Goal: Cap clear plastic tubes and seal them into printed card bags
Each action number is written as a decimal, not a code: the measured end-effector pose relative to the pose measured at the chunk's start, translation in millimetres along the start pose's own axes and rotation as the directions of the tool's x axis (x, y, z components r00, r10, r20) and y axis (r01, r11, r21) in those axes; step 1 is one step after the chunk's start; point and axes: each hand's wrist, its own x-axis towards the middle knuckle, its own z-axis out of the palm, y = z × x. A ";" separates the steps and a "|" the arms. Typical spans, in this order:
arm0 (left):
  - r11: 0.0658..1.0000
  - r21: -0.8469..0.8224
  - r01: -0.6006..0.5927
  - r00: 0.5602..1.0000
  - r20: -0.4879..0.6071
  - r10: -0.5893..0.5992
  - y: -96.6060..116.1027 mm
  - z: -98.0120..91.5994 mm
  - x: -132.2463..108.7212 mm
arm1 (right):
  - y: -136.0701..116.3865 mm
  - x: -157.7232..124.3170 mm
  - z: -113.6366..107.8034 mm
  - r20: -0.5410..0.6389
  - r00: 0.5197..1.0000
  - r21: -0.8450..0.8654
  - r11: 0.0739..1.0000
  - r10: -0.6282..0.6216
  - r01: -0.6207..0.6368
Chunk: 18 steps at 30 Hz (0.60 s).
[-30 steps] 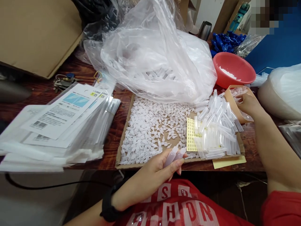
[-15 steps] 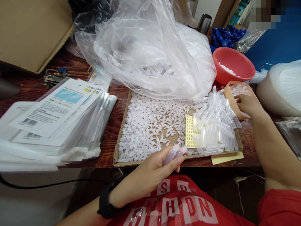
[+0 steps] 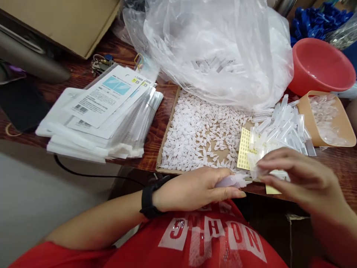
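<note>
My left hand (image 3: 195, 188) is closed round small pale plastic bottles (image 3: 231, 181), their tips pointing right. My right hand (image 3: 301, 178) is close in front of those tips, fingers pinched on a small clear cap (image 3: 258, 172). Just beyond the hands lies a cardboard sheet (image 3: 170, 123) spread with many small white plastic tips (image 3: 200, 134). A pile of clear tubes (image 3: 281, 126) and a yellow dotted sticker sheet (image 3: 244, 149) lie on its right part. A tan tray (image 3: 346, 128) holding clear caps sits to the right.
A big clear plastic bag (image 3: 217, 48) of tubes fills the back. A red bowl (image 3: 320, 67) and blue parts (image 3: 318, 18) are at the back right. A stack of packaging sleeves (image 3: 106, 111) lies at left, with keys (image 3: 99, 63), a cardboard box (image 3: 64, 22) and a black cable (image 3: 83, 173).
My right hand has come back from the tan tray to the bottle tips with a clear cap. The view has swung down and left; my left hand turned the bottles toward the right.
</note>
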 end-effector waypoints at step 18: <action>0.902 0.421 -0.092 0.996 0.031 0.087 -7.0 6.2 -6.8 | -0.2 -5.6 42.6 0.167 0.938 -0.243 0.909 -0.305 0.339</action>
